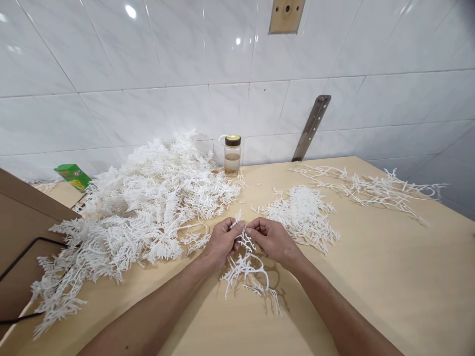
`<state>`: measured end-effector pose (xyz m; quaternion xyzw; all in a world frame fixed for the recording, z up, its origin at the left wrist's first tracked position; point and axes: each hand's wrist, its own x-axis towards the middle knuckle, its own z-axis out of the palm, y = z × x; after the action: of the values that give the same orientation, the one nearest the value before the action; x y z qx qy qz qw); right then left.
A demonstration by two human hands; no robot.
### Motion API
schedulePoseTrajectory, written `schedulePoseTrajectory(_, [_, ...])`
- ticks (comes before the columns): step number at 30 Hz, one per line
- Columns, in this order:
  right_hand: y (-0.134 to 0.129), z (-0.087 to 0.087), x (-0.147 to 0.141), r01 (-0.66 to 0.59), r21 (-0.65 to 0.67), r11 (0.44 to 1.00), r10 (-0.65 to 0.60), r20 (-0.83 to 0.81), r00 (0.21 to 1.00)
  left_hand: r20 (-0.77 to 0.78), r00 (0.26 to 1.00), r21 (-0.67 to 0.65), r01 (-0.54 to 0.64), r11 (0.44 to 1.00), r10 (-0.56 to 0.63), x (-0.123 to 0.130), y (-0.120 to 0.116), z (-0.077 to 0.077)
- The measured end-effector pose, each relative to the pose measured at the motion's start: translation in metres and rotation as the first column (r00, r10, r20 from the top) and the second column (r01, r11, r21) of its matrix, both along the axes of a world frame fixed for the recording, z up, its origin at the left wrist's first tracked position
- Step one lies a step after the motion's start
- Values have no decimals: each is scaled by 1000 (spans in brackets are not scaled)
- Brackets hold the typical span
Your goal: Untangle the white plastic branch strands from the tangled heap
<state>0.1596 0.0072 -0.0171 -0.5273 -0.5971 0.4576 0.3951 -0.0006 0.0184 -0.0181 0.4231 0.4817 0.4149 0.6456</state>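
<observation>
A white branching plastic sprig hangs from my two hands over the front middle of the table. My left hand pinches its upper part between thumb and fingers. Close beside it, my right hand has thumb and forefinger pressed together on a side twig of the same sprig. The lower twigs dangle toward me and throw a shadow on the wood. Just past my right hand lies a flat heap of small white twig pieces. Left of my left hand spreads a large pile of feathery white sprigs.
Bare white stems lie at the back right of the wooden table. A lidded water bottle stands by the tiled wall. At left are a green box and a brown carton. A metal strip leans against the wall.
</observation>
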Motion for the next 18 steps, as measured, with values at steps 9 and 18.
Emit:
schedulePoseTrajectory(9, [-2, -2, -4, -36, -118, 992, 22, -112, 993, 31, 1000, -7, -2, 1000, 2, 1, -1, 2])
schedulePoseTrajectory(18, [-1, -5, -3, -34, -122, 992, 21, -107, 994, 70, 997, -22, 39, 999, -37, -2, 3, -3])
